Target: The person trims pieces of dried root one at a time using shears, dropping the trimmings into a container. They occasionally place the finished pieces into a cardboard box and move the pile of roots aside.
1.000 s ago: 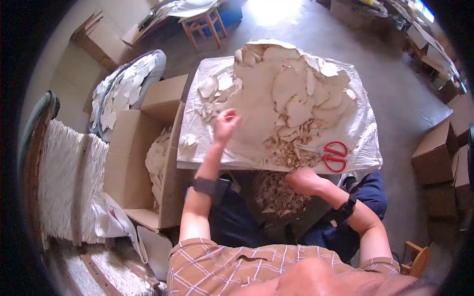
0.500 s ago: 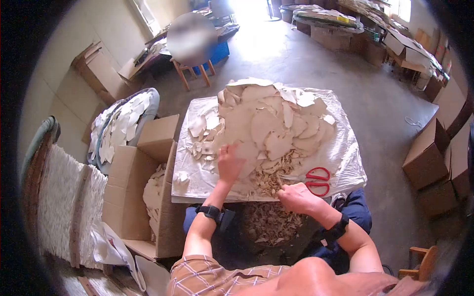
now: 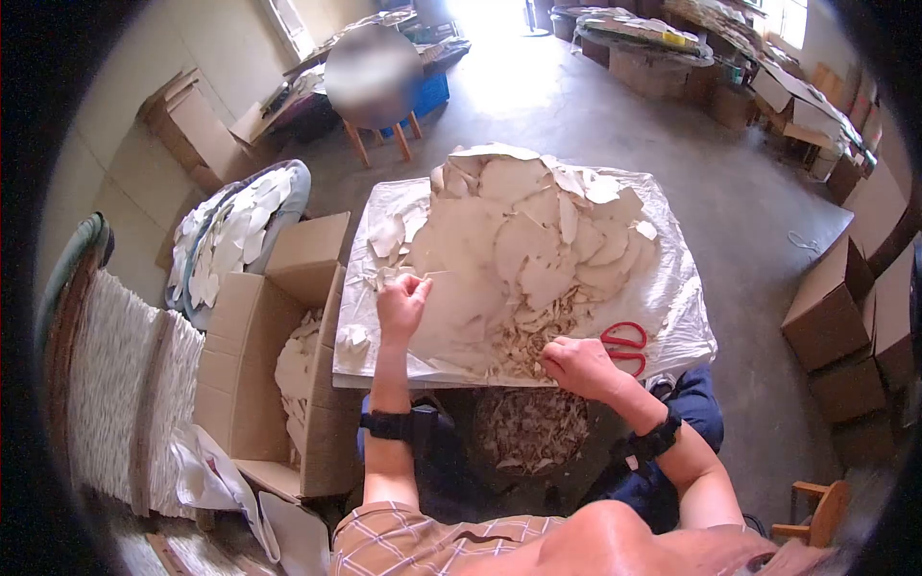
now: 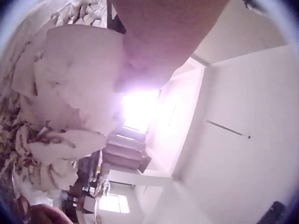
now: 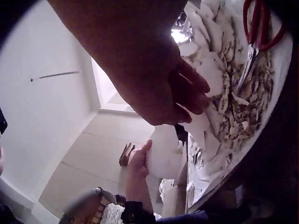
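Held upright by my left hand (image 3: 403, 307), a large pale flat sheet (image 5: 163, 151) is pinched at its edge between thumb and fingers. That sheet (image 4: 81, 74) fills much of the left wrist view. My right hand (image 3: 581, 368) is over the small scraps (image 3: 523, 341) at the table's near edge. In the right wrist view its fingers (image 5: 189, 95) are loosely bent and slightly apart, with nothing visibly held. Red-handled scissors (image 3: 624, 348) lie just right of it, blades over the scraps (image 5: 247, 70). Overlapping pale sheets (image 3: 528, 250) are heaped on the white-covered table (image 3: 672, 317).
An open cardboard box (image 3: 230, 336) with pale pieces stands left of the table. Below the near edge is a container of scraps (image 3: 533, 432). A round tray of sheets (image 3: 235, 235) is at the back left, and cardboard boxes (image 3: 831, 298) stand at the right.
My left hand has moved left, now pinching the sheet upright. From the near edge, my right hand has come up over the scraps. The head view has tilted up, bringing more room into sight.
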The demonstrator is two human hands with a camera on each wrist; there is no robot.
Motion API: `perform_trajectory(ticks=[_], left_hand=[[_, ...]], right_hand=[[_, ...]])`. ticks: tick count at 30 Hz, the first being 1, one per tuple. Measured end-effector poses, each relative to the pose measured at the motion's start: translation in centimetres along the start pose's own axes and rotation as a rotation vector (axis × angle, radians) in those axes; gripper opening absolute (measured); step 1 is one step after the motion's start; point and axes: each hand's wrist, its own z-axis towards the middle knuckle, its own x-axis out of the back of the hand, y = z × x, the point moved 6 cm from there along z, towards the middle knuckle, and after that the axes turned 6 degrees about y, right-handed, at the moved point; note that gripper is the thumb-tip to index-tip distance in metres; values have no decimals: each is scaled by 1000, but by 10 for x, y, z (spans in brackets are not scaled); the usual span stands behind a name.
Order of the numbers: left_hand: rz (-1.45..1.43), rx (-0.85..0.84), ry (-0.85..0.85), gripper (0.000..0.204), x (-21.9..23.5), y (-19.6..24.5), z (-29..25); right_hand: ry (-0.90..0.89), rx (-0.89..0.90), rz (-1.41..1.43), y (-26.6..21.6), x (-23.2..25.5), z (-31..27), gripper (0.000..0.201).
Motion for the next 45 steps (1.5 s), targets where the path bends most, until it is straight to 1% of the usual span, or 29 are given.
perform_trajectory(ticks=[3,5,6,8,9,11,12,13,14,15,18,21,23,25,27,28,29,30,31,33,34,35,37,38,40,41,43,44,45], left_hand=[[37,46,-21,20,19,-17,12],[-52,-7,146,19,37,-41,25],[-46,-3,141,19,44,-35,25],[-597,293,123,18,61,-32,18],[-577,317,121,18,58,-35,14],[-973,328,46,16,34,-24,10],[-965,348,48,16,26,-15,4],[-1090,389,-51,15,13,5,-4],[-1220,426,-158,14,-2,20,-11],[-1224,437,-171,14,-11,24,-15],[-1310,446,-376,13,-36,40,-29],[-1335,455,-389,12,-44,52,-35],[-1322,445,-401,15,-50,53,-37],[-1309,432,-411,19,-53,60,-41],[-1322,301,-424,31,-53,75,-44],[-1319,303,-427,31,-58,74,-46],[-1198,230,-462,33,-62,73,-48],[-1076,156,-493,37,-64,76,-49],[-1077,155,-492,37,-63,77,-48],[-1424,483,-638,37,-68,75,-52],[-1475,549,-804,45,-70,77,-53],[-1579,663,-895,45,-77,81,-59],[-1335,511,-660,50,-81,74,-61],[-1335,516,-659,50,-82,74,-66],[-1224,290,-563,61,-75,80,-65],[-1224,289,-564,61,-74,80,-65],[-1297,295,-492,78,-71,79,-61],[-1296,297,-492,78,-73,79,-62],[-1330,295,-439,78,-73,79,-62]], right_hand=[[19,3,0,-3,2,3,15],[21,9,10,-2,1,4,15],[23,3,3,-1,0,5,16],[35,-15,42,-5,3,8,17],[67,-2,12,-3,0,8,11],[106,-80,313,-3,-3,12,12],[-25,-287,691,-1,-10,14,15],[-51,-382,916,-3,-13,16,20],[-48,-425,1078,-1,-15,18,24],[-36,-465,1237,1,-14,20,27],[66,-623,1520,8,-7,23,35],[190,-567,1417,15,5,27,34],[252,-522,1397,16,7,27,27],[333,-375,1166,17,16,29,18],[343,-454,1162,22,20,24,13],[482,-407,1088,23,30,22,12],[618,-357,1011,24,39,21,10],[696,-254,711,24,51,20,13],[695,-252,710,27,54,18,13],[805,71,82,5,78,11,18],[766,104,-40,1,79,10,21],[765,104,-38,1,79,8,21],[737,180,-8,-1,75,5,22],[734,178,-6,-1,74,5,22],[698,234,69,-3,74,6,26],[698,234,68,-7,73,8,26],[804,-124,480,11,69,10,30],[796,-208,695,22,59,10,25],[795,-209,696,24,60,11,25]])
